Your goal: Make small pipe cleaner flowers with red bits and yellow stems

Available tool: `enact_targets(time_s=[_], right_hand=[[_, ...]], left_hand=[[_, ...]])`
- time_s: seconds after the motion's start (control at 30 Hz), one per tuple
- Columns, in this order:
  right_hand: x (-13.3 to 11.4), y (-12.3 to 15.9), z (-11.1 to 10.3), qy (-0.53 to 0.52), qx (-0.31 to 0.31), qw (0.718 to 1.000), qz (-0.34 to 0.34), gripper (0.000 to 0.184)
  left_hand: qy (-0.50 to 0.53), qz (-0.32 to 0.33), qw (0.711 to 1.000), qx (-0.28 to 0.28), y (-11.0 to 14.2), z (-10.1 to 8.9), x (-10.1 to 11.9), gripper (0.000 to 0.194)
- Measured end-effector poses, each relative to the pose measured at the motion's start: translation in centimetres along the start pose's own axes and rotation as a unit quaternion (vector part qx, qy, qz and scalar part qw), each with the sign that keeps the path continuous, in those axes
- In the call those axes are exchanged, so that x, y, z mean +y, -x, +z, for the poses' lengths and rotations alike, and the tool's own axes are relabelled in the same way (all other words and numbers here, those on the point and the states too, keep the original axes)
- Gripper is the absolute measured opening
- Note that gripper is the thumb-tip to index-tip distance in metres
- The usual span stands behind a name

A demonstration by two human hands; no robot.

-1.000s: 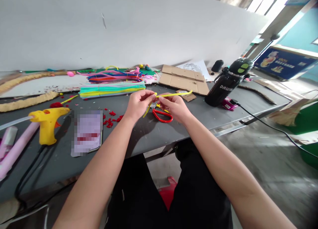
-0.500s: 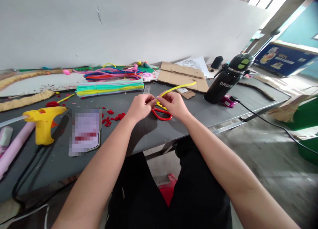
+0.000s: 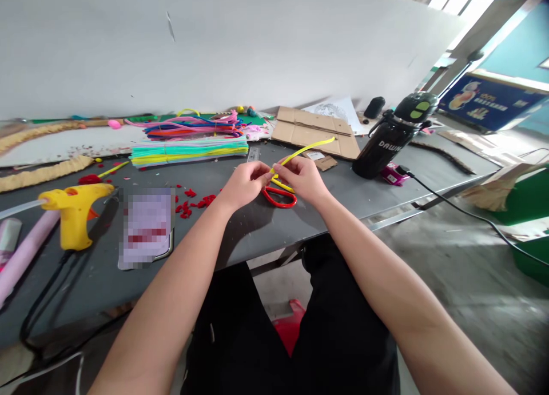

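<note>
My left hand (image 3: 249, 180) and my right hand (image 3: 301, 176) meet over the grey table, fingertips pinched together on a yellow pipe cleaner (image 3: 315, 146). One end of it sticks out to the upper right past my right hand; another yellow stretch shows below, between the hands. Just beneath my fingers lies a pair of scissors with red handles (image 3: 279, 204); their blades are hidden. Small red scraps (image 3: 207, 201) are scattered left of my left hand.
A phone (image 3: 148, 229), blurred out, and a yellow glue gun (image 3: 75, 209) lie to the left. Bundled pipe cleaners (image 3: 189, 151) sit behind. Cardboard (image 3: 315, 131) and a black bottle (image 3: 388, 138) stand at the right, near a black cable (image 3: 458, 203). A white board (image 3: 240, 46) rises behind.
The yellow pipe cleaner's free end has shifted slightly left and up. More of its lower stretch shows between my hands, which have barely moved.
</note>
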State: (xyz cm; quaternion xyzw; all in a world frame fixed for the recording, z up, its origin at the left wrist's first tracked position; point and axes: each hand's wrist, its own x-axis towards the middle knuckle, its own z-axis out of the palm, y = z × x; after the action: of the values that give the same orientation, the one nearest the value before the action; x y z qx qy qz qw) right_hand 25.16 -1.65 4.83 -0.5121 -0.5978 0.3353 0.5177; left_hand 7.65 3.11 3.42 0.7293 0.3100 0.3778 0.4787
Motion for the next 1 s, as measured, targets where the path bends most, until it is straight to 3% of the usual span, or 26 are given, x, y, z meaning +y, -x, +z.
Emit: enact_targets(time_s=[0.1, 0.43, 0.73, 1.0], right_hand=[[0.09, -0.01, 0.21, -0.014, 0.011, 1.0, 0.006, 0.037], [-0.5, 0.2, 0.3, -0.058, -0.036, 0.997, 0.023, 0.041], [-0.04, -0.04, -0.53, -0.028, -0.076, 0.997, 0.009, 0.038], [0.21, -0.65, -0.5, -0.009, -0.028, 0.999, 0.023, 0.036]], left_hand=[[-0.008, 0.017, 1.0, 0.004, 0.07, -0.01, 0.2, 0.036], [0.002, 0.036, 0.999, 0.017, -0.04, 0.01, 0.04, 0.035], [-0.011, 0.029, 0.999, -0.023, 0.16, -0.17, -0.09, 0.039], [-0.036, 0.016, 0.999, -0.006, -0.15, -0.31, -0.51, 0.043]])
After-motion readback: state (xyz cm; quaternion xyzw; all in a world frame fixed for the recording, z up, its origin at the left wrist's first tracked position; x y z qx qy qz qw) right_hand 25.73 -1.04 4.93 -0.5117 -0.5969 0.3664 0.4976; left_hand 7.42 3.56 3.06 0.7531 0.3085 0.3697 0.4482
